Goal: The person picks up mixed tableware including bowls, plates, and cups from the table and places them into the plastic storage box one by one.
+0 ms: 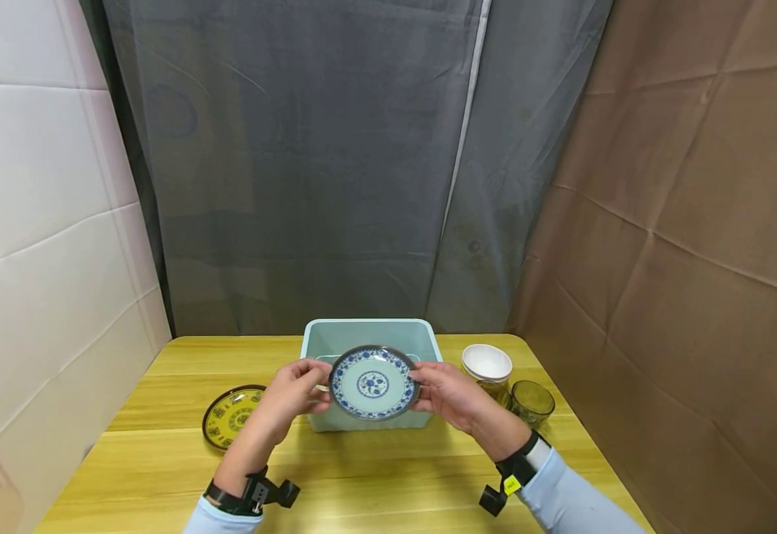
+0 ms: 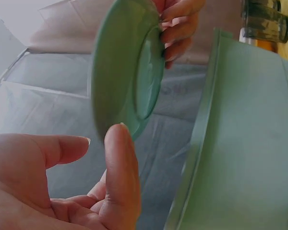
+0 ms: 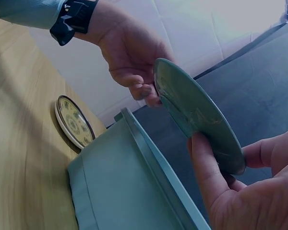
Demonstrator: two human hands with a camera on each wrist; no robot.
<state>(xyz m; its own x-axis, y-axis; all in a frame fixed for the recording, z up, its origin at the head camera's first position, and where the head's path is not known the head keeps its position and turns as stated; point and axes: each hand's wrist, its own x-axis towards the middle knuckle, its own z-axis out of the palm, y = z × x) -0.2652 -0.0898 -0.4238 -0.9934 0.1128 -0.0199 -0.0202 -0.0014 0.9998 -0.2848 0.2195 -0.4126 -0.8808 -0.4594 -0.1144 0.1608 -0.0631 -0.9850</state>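
A blue-and-white patterned plate [image 1: 373, 383] with a dark rim is held up at a tilt above the front of a light blue plastic bin [image 1: 370, 424]. My right hand [image 1: 451, 393] pinches its right edge, thumb on the patterned face and fingers behind, as the right wrist view also shows. At the opposite edge is my left hand [image 1: 293, 393]; in the left wrist view its index fingertip [image 2: 119, 139] reaches the plate's rim while the thumb stands apart from it. The plate's plain green underside [image 3: 197, 115] faces the right wrist camera.
On the wooden table [image 1: 362, 482], a yellow patterned plate [image 1: 225, 423] lies left of the bin, partly behind my left forearm. White bowls [image 1: 486, 363] and dark glass cups [image 1: 533, 403] stand to the right. Cloth curtains [image 1: 322, 170] hang around the back and sides.
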